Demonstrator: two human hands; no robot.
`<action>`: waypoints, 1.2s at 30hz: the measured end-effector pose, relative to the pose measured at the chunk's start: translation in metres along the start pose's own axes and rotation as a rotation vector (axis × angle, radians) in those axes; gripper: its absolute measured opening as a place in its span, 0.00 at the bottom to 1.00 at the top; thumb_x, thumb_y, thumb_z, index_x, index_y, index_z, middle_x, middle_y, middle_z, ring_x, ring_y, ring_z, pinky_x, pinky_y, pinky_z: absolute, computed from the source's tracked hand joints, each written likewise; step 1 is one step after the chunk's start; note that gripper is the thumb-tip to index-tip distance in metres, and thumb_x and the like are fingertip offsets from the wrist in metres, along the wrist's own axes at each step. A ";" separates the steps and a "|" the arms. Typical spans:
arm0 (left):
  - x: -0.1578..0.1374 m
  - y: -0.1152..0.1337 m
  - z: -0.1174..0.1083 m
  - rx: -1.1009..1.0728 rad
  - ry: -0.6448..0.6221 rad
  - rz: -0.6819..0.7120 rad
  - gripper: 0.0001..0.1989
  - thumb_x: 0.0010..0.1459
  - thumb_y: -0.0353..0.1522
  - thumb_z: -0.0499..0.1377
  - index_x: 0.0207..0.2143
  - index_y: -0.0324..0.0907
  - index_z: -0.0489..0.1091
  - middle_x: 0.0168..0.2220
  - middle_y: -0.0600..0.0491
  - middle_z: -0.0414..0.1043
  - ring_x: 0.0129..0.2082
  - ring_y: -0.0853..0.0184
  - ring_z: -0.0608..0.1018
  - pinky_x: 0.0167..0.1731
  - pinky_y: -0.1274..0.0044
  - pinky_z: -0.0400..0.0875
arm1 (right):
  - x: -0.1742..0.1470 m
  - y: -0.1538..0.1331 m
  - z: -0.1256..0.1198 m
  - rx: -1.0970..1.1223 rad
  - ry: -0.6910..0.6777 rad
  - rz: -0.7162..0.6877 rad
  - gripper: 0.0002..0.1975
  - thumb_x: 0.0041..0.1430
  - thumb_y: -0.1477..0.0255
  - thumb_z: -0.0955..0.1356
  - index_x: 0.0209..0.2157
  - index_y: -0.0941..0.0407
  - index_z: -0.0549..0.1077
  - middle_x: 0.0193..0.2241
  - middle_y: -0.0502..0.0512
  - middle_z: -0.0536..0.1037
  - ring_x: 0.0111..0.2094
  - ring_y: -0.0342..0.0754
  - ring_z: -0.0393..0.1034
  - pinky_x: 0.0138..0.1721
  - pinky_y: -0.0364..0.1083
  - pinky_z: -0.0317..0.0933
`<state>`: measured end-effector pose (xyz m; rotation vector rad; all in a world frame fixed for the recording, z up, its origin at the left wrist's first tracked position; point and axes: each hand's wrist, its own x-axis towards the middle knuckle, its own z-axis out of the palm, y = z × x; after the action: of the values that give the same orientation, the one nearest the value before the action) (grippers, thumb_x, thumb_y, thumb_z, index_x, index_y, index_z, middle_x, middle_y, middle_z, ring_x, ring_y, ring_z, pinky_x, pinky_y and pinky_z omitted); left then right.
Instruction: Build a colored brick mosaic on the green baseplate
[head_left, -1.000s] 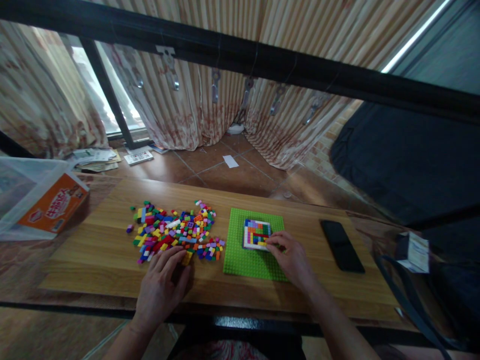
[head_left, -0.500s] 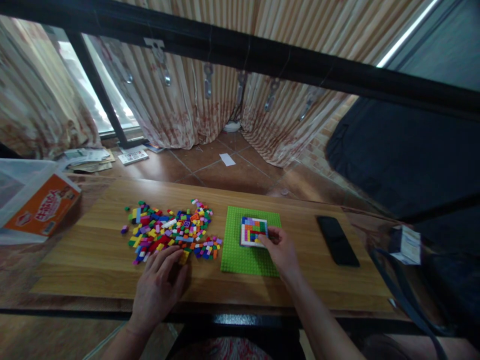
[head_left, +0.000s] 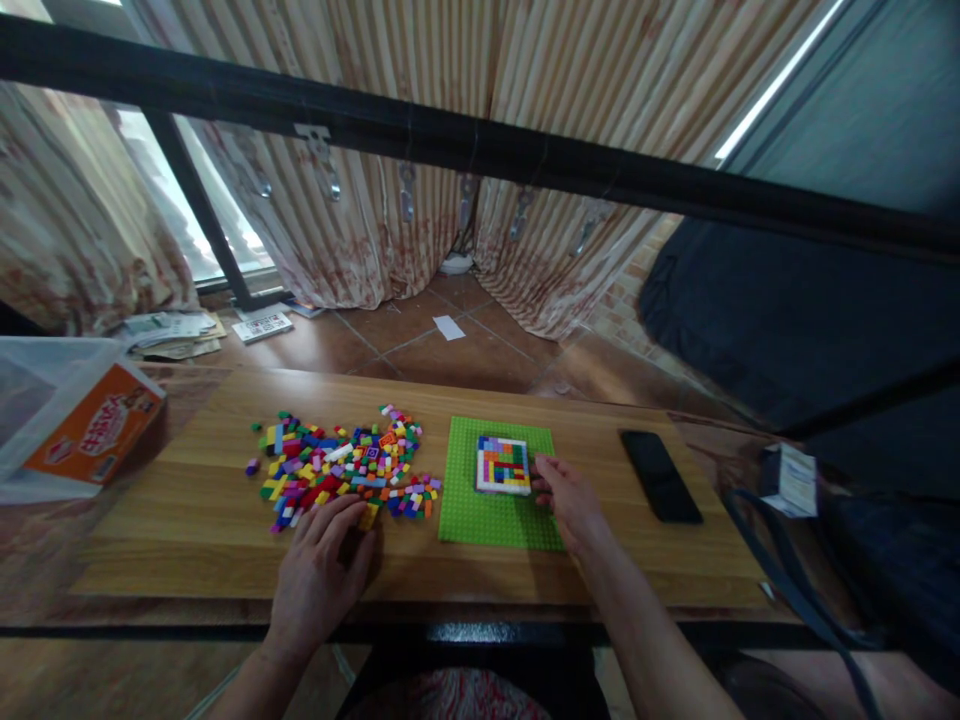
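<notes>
On the wooden table lies a green baseplate (head_left: 465, 522), with a square block of colourful bricks (head_left: 503, 466) on it, edged in white. My right hand (head_left: 568, 495) is at the right side of that block, over the baseplate's edge; its fingers are loosely bent and apart, with nothing visible in them. My left hand (head_left: 321, 560) rests at the near edge of a pile of loose bricks (head_left: 341, 455). Its fingers are bent over and its thumb stands apart from them. A yellow brick (head_left: 368, 516) lies beside its fingertips, and the underside of the hand is hidden.
To the right a black phone (head_left: 660, 476) lies on the table. A clear plastic box (head_left: 94, 425) with an orange label stands at the left. A dark rail (head_left: 450, 140) crosses in front of the curtains (head_left: 360, 230). Papers (head_left: 169, 333) lie beyond the table's left end.
My right hand has drawn back from the top of the brick block to its right side. My left hand stays by the pile. The whole view has shifted slightly.
</notes>
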<state>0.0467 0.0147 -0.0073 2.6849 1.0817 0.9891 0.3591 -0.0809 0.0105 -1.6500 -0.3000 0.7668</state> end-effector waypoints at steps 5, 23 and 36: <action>0.000 -0.001 -0.001 -0.001 0.003 0.006 0.13 0.60 0.35 0.57 0.46 0.41 0.68 0.47 0.46 0.73 0.47 0.57 0.75 0.50 0.63 0.68 | -0.002 0.000 -0.002 -0.011 -0.001 -0.027 0.23 0.41 0.52 0.73 0.30 0.57 0.75 0.25 0.51 0.77 0.23 0.41 0.66 0.20 0.39 0.58; -0.001 0.009 -0.006 -0.041 -0.077 -0.117 0.12 0.59 0.33 0.57 0.46 0.43 0.69 0.49 0.47 0.73 0.50 0.58 0.74 0.55 0.60 0.65 | 0.006 0.014 0.000 -0.495 -0.050 -0.265 0.23 0.45 0.57 0.72 0.39 0.58 0.75 0.33 0.58 0.81 0.33 0.51 0.75 0.37 0.50 0.67; -0.001 0.013 -0.007 -0.162 -0.034 -0.143 0.09 0.59 0.29 0.56 0.43 0.42 0.69 0.48 0.47 0.72 0.50 0.60 0.73 0.52 0.64 0.69 | -0.025 0.002 0.010 -0.638 0.191 -0.421 0.27 0.55 0.52 0.66 0.46 0.60 0.73 0.35 0.61 0.78 0.30 0.52 0.70 0.35 0.50 0.63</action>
<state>0.0493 0.0035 0.0018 2.4507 1.1174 0.9581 0.3337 -0.0887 0.0160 -2.1351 -0.7851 0.1896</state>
